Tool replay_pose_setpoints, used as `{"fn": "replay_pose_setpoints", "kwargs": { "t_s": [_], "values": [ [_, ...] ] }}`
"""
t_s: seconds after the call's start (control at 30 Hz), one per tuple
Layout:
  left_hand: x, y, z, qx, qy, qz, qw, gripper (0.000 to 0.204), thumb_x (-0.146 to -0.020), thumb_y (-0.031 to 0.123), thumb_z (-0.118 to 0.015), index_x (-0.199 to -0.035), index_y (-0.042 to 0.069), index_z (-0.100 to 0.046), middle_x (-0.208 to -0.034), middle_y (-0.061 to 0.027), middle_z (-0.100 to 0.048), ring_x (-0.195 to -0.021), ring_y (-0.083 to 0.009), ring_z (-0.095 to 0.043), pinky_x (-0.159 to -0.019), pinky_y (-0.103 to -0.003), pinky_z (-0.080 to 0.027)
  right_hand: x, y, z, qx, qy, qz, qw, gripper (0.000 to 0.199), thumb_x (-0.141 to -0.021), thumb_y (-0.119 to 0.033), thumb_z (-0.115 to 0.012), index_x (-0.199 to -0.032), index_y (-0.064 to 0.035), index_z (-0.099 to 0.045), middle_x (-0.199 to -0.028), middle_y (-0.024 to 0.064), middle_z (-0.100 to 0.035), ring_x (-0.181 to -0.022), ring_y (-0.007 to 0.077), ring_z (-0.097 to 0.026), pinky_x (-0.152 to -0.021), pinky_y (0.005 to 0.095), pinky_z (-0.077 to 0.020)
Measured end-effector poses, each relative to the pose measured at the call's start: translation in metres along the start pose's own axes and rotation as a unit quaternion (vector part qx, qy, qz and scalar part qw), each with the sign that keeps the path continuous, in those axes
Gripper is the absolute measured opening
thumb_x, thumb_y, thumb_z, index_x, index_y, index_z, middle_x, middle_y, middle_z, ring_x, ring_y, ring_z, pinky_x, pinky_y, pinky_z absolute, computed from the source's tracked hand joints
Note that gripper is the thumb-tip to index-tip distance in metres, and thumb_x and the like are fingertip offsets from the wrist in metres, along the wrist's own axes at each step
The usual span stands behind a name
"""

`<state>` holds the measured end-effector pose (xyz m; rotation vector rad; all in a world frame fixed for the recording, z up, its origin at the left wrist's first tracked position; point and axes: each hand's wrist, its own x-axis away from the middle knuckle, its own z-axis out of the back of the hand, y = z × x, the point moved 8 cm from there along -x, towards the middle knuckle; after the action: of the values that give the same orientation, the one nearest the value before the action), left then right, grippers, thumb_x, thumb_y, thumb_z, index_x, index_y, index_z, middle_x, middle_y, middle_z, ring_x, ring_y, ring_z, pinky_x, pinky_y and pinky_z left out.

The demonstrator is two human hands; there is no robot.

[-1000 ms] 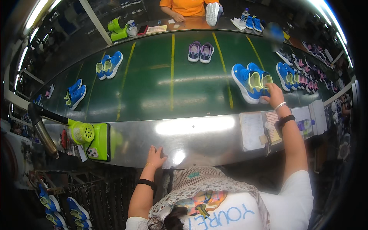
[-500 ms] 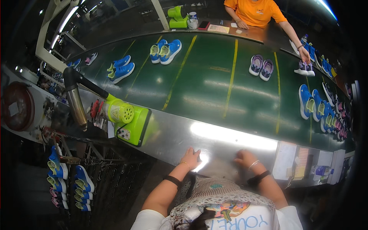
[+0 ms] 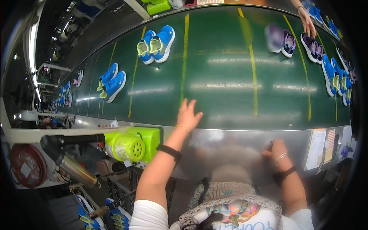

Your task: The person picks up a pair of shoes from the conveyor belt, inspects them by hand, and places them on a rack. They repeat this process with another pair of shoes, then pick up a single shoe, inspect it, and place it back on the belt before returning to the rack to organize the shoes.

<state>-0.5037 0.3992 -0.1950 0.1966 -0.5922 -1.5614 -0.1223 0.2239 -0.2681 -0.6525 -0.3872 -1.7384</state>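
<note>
My left hand (image 3: 188,115) is stretched out over the near part of the green conveyor belt (image 3: 218,88), fingers spread, holding nothing. The nearest shoes to it are a blue pair with lime insides (image 3: 156,45) farther up the belt and another blue pair (image 3: 110,81) to the left. My right hand (image 3: 275,149) rests on the shiny metal edge (image 3: 230,145) in front of the belt; it looks curled, and I cannot make out whether it holds anything. A purple pair (image 3: 280,37) lies at the far right of the belt.
More blue and purple shoes (image 3: 337,78) crowd the belt's right end, where another person's hand (image 3: 306,21) reaches in. A lime-green machine (image 3: 132,143) with a black tube sits left of me. Papers (image 3: 320,147) hang on the metal edge at right. Shoes (image 3: 115,214) fill a rack below.
My left hand has lifted from the metal edge and reached forward over the belt. My head has turned left, so the belt's shoes have shifted right in view. My right hand stays at the edge.
</note>
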Motion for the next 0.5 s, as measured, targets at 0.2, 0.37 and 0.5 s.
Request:
{"fn": "replay_pose_setpoints", "kwargs": {
  "t_s": [0.2,0.37,0.5],
  "values": [
    [-0.164,-0.099,0.122,-0.23,0.146,0.142,0.952,0.071,-0.064,0.028,-0.072,-0.126,0.021,-0.039,-0.139,-0.0173,-0.019,-0.124,-0.0363,-0.025,-0.096,-0.046,-0.032,0.008,-0.006,0.001,-0.003,0.022,-0.044,0.999,0.071,-0.046,-0.048,-0.079,-0.092,-0.003,-0.051,-0.098,0.0151,-0.049,-0.088,0.0296,-0.054,-0.074,0.0356,-0.0476],
    [-0.261,-0.137,0.169,-0.266,0.049,0.159,0.949,0.076,-0.06,0.038,-0.073,-0.128,0.025,-0.04,-0.141,-0.0144,-0.015,-0.129,-0.0322,-0.016,-0.097,-0.053,-0.028,0.014,-0.01,-0.001,0.017,0.013,-0.082,0.996,0.074,-0.04,-0.052,-0.079,-0.089,-0.0037,-0.052,-0.093,0.0119,-0.048,-0.086,0.0264,-0.054,-0.071,0.0341,-0.0477],
    [-0.289,-0.156,0.141,-0.347,-0.056,0.132,0.927,0.069,-0.06,0.05,-0.07,-0.118,0.018,-0.053,-0.124,-0.02,-0.041,-0.123,-0.0345,-0.027,-0.098,-0.039,-0.029,0.013,-0.009,-0.003,0.035,-0.02,-0.108,0.993,0.074,-0.038,-0.053,-0.078,-0.086,-0.0041,-0.052,-0.091,0.0101,-0.048,-0.085,0.024,-0.054,-0.069,0.0326,-0.0477]
  ]
}}
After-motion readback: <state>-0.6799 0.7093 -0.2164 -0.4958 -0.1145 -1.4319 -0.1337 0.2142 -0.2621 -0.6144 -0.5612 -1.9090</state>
